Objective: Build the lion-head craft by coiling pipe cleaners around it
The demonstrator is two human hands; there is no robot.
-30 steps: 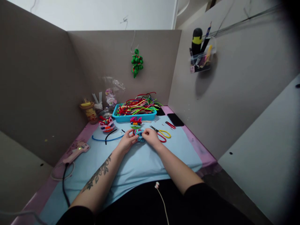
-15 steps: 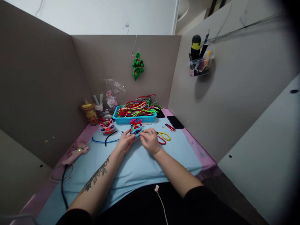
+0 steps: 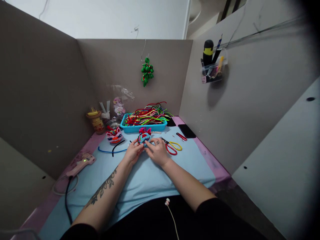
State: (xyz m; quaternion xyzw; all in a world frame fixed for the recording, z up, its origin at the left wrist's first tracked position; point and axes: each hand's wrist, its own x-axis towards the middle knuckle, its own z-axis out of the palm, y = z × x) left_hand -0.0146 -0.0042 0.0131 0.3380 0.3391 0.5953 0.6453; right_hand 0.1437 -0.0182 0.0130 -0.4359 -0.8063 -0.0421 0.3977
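Note:
Between my two hands is a small pipe-cleaner animal head (image 3: 144, 136), light blue and red with pink on top. My left hand (image 3: 133, 153) grips its lower left side, thumb and fingers closed. At its right front, the fingers of my right hand (image 3: 158, 152) press on the light blue edge and partly cover it. Just right of that hand lie scissors (image 3: 172, 146) with one red and one yellow handle. To the left sits a similar red, pink and white pipe-cleaner head (image 3: 114, 136). A blue pipe cleaner (image 3: 107, 151) and a black pipe cleaner (image 3: 117, 145) lie near it.
Behind is a blue tray (image 3: 143, 128) heaped with coloured pipe cleaners. A pink glue gun (image 3: 81, 165) with a cord lies at left. A red cutter (image 3: 181, 136) and a black phone (image 3: 187, 131) are at right. Grey partitions (image 3: 120, 63) enclose the table.
My right hand has shifted slightly left and its fingers now reach further over the front of the animal head. More of the scissors shows. My left hand keeps its hold.

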